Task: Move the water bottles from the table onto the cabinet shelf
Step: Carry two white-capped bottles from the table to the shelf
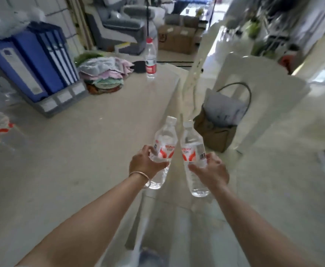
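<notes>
A person's two bare arms reach forward, each hand holding a clear water bottle with a red-and-white label. The left hand [145, 162], a thin bangle [140, 175] on its wrist, curls its fingers and thumb around the left bottle [162, 151] at the label. The right hand [210, 170] wraps the right bottle [193, 157] the same way. The two bottles tilt toward each other, caps nearly touching just beyond the hands, past the right edge of the pale table [71, 151]. Far ahead of the left hand, a third bottle [150, 58] with a red cap stands upright on the table, near folded cloths [104, 74] and blue binders [38, 60].
</notes>
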